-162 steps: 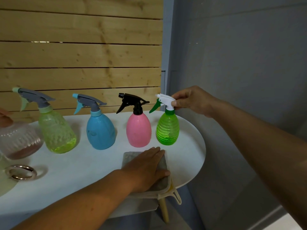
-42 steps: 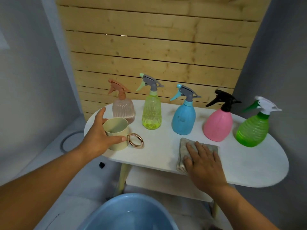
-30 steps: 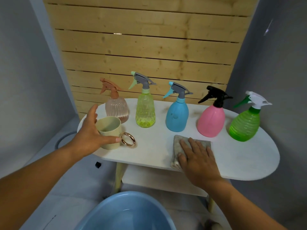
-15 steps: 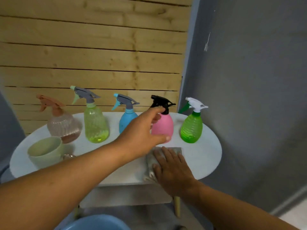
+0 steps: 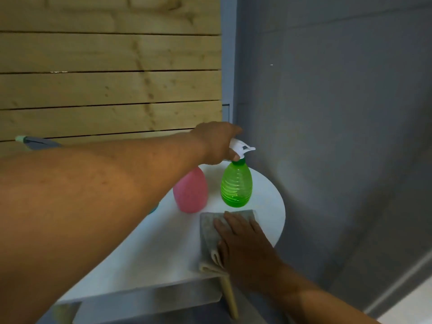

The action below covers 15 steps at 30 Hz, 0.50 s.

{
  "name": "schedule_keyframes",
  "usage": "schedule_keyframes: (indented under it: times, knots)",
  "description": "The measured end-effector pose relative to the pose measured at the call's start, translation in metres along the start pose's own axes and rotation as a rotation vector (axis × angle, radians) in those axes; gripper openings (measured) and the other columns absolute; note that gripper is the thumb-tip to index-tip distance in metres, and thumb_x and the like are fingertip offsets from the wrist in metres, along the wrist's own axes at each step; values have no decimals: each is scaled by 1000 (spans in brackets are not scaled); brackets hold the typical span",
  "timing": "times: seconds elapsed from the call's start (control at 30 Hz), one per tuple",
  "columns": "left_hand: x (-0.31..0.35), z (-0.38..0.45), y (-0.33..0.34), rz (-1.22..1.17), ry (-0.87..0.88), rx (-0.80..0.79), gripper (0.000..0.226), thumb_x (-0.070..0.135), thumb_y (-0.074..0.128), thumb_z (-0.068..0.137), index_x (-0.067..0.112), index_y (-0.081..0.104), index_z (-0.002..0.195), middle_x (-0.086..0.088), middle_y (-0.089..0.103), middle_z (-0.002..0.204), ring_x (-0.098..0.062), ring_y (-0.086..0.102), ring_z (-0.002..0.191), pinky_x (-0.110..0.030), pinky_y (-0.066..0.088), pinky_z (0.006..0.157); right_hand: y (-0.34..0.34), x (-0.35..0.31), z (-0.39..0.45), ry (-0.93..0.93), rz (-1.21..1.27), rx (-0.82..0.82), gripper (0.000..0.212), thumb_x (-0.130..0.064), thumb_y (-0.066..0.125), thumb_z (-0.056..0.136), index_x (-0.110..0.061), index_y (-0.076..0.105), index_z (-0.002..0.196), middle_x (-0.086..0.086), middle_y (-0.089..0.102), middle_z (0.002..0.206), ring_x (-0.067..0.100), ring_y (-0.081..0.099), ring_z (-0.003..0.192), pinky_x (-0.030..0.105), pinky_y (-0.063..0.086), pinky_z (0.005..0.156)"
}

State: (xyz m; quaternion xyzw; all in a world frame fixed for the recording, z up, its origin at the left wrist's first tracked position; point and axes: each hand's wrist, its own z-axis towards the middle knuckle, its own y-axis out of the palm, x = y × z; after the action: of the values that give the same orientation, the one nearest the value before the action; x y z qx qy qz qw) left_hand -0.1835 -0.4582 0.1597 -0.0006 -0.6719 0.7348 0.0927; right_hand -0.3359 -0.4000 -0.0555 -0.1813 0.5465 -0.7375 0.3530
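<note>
Our left hand (image 5: 217, 142) gripped far-right green bottle (image 5: 236, 185) by its sprayer, likely to lift; right hand (image 5: 245, 246), fingers flat, pinned near cloth (image 5: 208, 220) for wiping.

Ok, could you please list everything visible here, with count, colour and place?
green bottle: 1, green with white sprayer, upright at the table's right end
pink bottle: 1, pink, left of the green bottle, top hidden by the arm
sprayer head: 1, grey with pale green tip, far left above the arm
cloth: 1, grey, folded, at the table's front edge
table: 1, white, rounded end
leg: 1, pale wood, under the table
slat wall: 1, wooden, behind
grey wall: 1, grey, right
left hand: grips the green bottle's sprayer
right hand: rests flat on the cloth
</note>
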Motion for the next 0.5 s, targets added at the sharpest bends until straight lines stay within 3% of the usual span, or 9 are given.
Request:
schedule_keyframes:
  times: [0.07,0.13,0.3,0.43,0.5]
  knots:
    - [-1,6,5,8,1,-19,65,39,73,93,20,49,150,-5,54,147,-28,52,131,-39,45,104,4,-6,-8,47,-8,98,52,-37,39,91,-9,71,122,17,67,125,38,67,113,56,55,93]
    - [-2,14,9,20,8,-14,55,38,73,93,19,57,142,-6,60,136,-27,57,120,-34,47,90,16,-16,-17,53,10,161,52,-33,33,101,-4,71,121,18,68,124,39,66,116,57,54,94]
    - [0,29,13,-9,-17,5,35,32,75,92,14,68,122,-6,64,114,-25,58,98,-30,39,74,18,-14,-13,65,4,170,56,-42,48,87,-7,70,125,14,66,131,33,62,124,49,38,106]
    - [4,30,-3,-34,11,60,31,28,76,91,12,71,117,-7,66,102,-24,58,89,-29,37,66,19,2,14,123,13,105,54,-36,44,81,-10,74,118,14,70,124,32,69,111,48,49,99]
    - [6,31,-25,-59,20,106,34,29,77,90,11,71,119,-7,66,101,-24,60,91,-27,37,66,19,16,34,163,-2,47,55,-39,41,81,-12,75,116,13,71,121,33,70,106,50,47,98]
